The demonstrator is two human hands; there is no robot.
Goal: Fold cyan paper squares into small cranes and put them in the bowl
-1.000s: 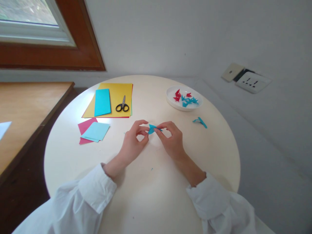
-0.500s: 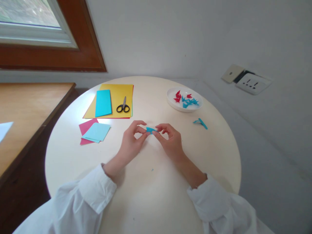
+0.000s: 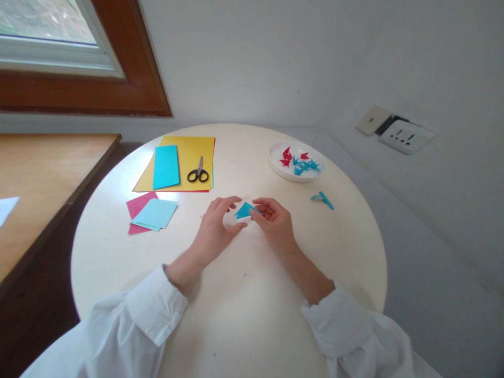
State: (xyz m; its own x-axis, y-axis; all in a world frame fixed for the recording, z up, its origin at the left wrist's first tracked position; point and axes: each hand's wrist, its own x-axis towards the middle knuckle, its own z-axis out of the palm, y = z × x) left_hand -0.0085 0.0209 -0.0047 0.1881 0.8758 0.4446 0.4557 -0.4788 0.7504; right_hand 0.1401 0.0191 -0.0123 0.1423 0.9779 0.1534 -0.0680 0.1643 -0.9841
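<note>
A small blue folded paper triangle (image 3: 243,210) sits just above the round cream table (image 3: 220,310), near its middle. My right hand (image 3: 275,227) pinches the triangle's right end between thumb and fingers. My left hand (image 3: 217,231) is just left of the paper with its fingers curled apart and its thumb below the piece, not gripping it. Both arms wear white sleeves.
A white dish (image 3: 297,159) of small red and blue folded pieces stands at the back right, a blue paper scrap (image 3: 323,199) near it. Black scissors (image 3: 198,172) and a blue sheet (image 3: 166,166) lie on yellow paper (image 3: 189,152); pale blue and pink sheets (image 3: 151,213) sit left.
The left hand has let go of the blue paper and opened. The right hand has turned the piece so it shows as a flat triangle.
</note>
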